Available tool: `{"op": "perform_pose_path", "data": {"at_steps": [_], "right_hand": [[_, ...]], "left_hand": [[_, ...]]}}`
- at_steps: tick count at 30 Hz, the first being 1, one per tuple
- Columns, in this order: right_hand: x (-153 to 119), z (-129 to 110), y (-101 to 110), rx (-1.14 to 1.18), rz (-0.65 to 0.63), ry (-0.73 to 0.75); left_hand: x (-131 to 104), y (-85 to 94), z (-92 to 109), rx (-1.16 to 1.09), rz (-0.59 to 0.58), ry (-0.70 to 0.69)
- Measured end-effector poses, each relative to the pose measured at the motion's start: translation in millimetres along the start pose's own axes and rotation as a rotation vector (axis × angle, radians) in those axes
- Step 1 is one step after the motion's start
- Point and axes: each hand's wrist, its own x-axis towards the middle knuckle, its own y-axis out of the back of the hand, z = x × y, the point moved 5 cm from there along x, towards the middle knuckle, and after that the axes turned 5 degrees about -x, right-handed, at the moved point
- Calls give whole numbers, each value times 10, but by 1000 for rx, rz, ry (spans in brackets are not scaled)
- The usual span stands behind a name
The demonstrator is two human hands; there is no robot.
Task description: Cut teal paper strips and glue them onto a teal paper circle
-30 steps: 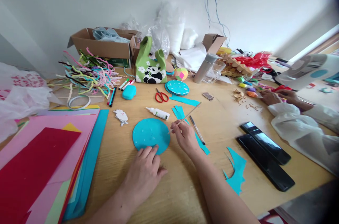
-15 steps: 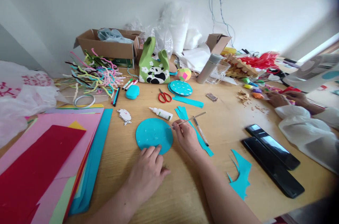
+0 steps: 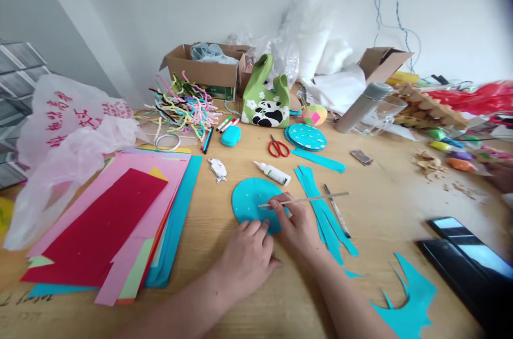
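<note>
A round blue paper disc [image 3: 248, 194] with small pale marks lies on the wooden table in front of me. My left hand [image 3: 250, 248] rests at its near edge, fingers laid out on the paper. Between thumb and fingertips, my right hand [image 3: 298, 224] grips a thin stick [image 3: 323, 197], its tip over the middle of the disc. Whether the tip touches the paper I cannot tell. Just beyond the disc lies a white glue bottle [image 3: 274, 173]. Blue paper strips [image 3: 320, 205] and a pen [image 3: 337, 212] are right of my right hand.
Stacked coloured paper [image 3: 104, 226] covers the left side. Farther back are red scissors [image 3: 278, 147], patterned blue discs [image 3: 308, 137], a panda bag [image 3: 266, 103] and a flask [image 3: 363, 109]. Phones [image 3: 460, 259] and a cut blue scrap [image 3: 417, 296] lie right. Another person's hand [image 3: 500, 174] shows at the right edge.
My view has turned left, so things appear farther right. The stick's tip has moved from the disc's right edge to over its middle. My left hand stays on the disc.
</note>
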Motion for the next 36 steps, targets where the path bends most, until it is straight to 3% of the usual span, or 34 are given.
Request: {"op": "perform_pose_path", "data": {"at_steps": [4, 9, 16, 22, 36], "right_hand": [[11, 59, 66, -14, 116, -38], [30, 70, 1, -48, 24, 4], [32, 41, -10, -28, -3, 30], [63, 32, 17, -60, 65, 13], [111, 64, -20, -110, 36, 19]], "left_hand": [[2, 24, 10, 8, 20, -15], [9, 31, 5, 3, 16, -15], [-1, 18, 1, -17, 12, -11], [5, 14, 2, -15, 15, -14], [17, 40, 11, -11, -23, -2]]}}
